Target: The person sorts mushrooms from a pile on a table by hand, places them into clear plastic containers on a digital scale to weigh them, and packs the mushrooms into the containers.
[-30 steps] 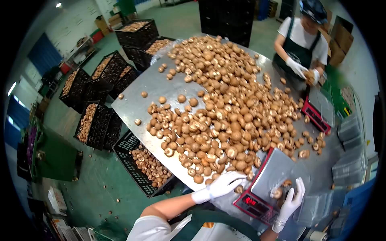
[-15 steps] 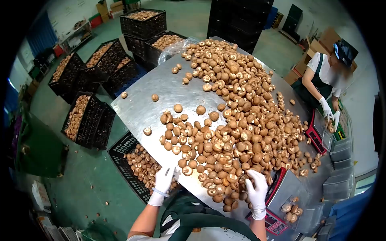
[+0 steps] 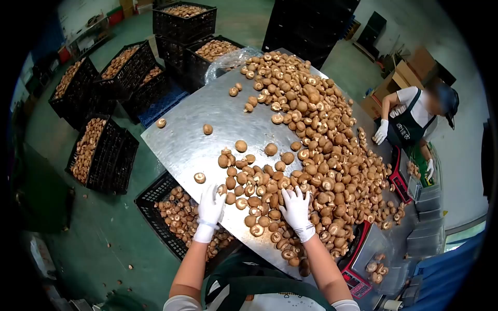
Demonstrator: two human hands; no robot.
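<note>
A big heap of brown mushrooms (image 3: 332, 155) covers much of a metal table (image 3: 181, 137). My left hand (image 3: 209, 210), in a white glove, is open over the table's near left edge, its fingertips beside the outermost mushrooms. In a matching glove, my right hand (image 3: 296, 211) rests open on the front of the heap, fingers spread and touching mushrooms. A single mushroom (image 3: 199, 178) lies just above my left fingertips. Below the table edge, a black crate (image 3: 148, 201) holds more mushrooms.
At the near right is a red scale (image 3: 357, 284), with a clear tray of mushrooms (image 3: 377, 267) on it. A co-worker (image 3: 410, 122) stands beyond a second red scale (image 3: 398, 179). Stacked crates of mushrooms (image 3: 184, 26) occupy the floor at the back left.
My right hand has moved left from beside the near scale onto the heap's front. My left hand has shifted up slightly. The co-worker's hands have moved apart, away from the far scale.
</note>
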